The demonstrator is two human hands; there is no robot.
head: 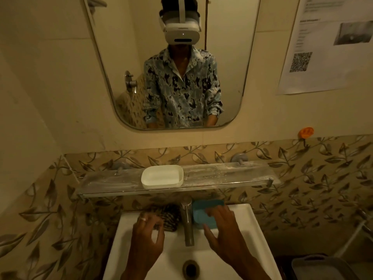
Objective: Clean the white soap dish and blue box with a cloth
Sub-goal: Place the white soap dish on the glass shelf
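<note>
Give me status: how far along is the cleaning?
Barely started, it seems. Nothing shows as wiped: the white soap dish sits untouched on the glass shelf. In hand: the left hand reaches the striped cloth on the sink rim; the right hand rests on the blue box. Both wipes remain.

white soap dish [162,176], blue box [203,216], dark striped cloth [168,218], leaf-patterned tiles [314,190]
</note>
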